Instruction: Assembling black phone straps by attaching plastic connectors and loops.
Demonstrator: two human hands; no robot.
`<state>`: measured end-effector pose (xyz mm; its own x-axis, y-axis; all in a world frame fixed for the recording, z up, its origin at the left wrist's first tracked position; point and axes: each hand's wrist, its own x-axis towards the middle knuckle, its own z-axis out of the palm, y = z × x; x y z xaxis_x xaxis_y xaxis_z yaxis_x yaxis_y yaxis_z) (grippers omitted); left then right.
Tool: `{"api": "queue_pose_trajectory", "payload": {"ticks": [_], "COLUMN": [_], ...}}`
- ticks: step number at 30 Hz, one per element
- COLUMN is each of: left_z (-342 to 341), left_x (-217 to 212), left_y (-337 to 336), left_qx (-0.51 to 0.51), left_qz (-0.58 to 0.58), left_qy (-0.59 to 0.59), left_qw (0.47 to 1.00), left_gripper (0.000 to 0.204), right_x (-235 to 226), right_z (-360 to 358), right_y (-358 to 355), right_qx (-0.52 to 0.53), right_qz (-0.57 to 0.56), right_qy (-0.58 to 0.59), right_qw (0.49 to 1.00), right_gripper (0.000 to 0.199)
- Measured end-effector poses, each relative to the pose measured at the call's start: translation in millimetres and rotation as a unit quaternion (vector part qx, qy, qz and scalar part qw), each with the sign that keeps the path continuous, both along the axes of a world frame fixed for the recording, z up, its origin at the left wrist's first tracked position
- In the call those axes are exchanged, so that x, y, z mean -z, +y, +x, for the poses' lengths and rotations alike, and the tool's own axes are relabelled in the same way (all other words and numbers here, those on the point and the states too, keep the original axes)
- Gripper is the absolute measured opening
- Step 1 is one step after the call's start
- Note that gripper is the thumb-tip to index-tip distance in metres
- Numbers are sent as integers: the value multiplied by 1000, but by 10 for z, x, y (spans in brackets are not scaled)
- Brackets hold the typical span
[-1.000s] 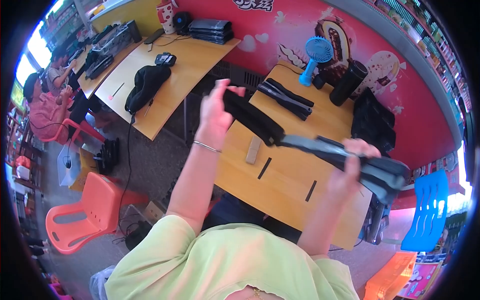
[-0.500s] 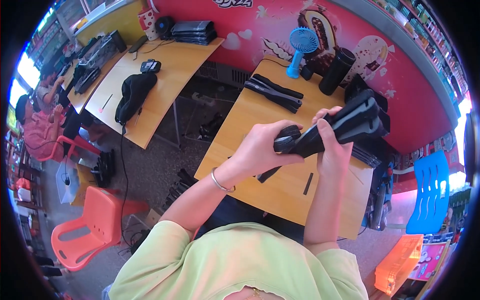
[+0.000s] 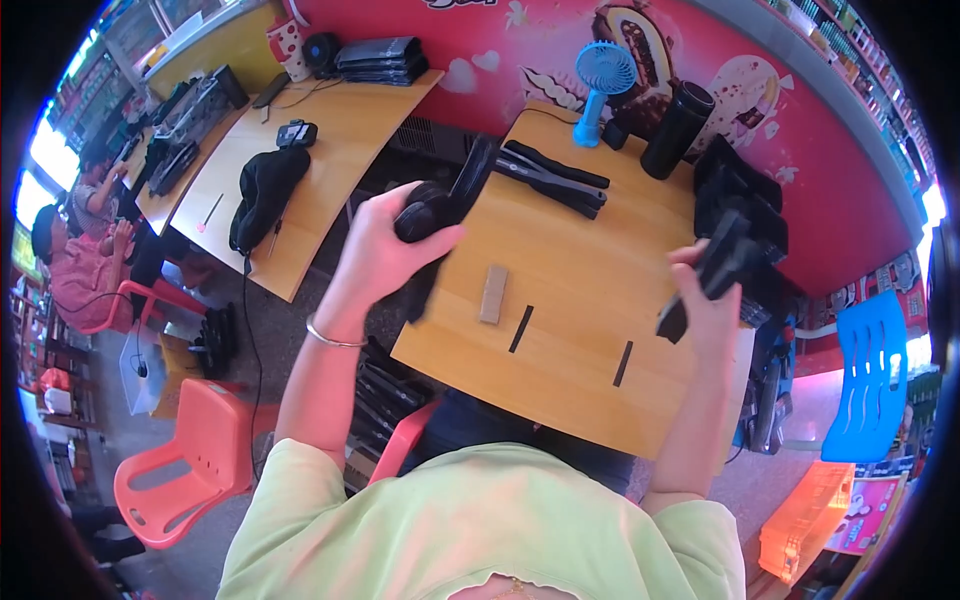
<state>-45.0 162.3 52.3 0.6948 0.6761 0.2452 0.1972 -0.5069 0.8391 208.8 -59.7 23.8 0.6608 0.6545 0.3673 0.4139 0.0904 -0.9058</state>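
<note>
Black bundle sits clamped in the left hand over the left edge of the worktop; the right hand, well apart, grips a dark piece above the right side. Grey-and-black bands lie far, near a blue fan.

LETTERING | pink wall, above and left of the blue fan: pale characters with dark outlines, cut off by the view's upper edge | pink sign, well below and right of the fan: pale marks, too small to read | complete words or numbers: none readable
</note>
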Motion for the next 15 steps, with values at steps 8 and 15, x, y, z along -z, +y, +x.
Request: {"api": "queue_pose_trajectory", "payload": {"ticks": [8, 15], "left_z": [551, 630], "left_x": [419, 585], "left_y": [-383, -460], "left_qx": [57, 91], "left_qz": [-291, -321], "left_qy": [-190, -204], "left_qw": [936, 920], "left_gripper": [15, 14], "right_x": [161, 238], "right_z": [-584, -606], "right_y": [713, 855], "right_qx": [-189, -224], "right_qz": [-56, -13], "right_qy": [158, 205], "right_qw": [968, 953], "right_gripper": [66, 81]}}
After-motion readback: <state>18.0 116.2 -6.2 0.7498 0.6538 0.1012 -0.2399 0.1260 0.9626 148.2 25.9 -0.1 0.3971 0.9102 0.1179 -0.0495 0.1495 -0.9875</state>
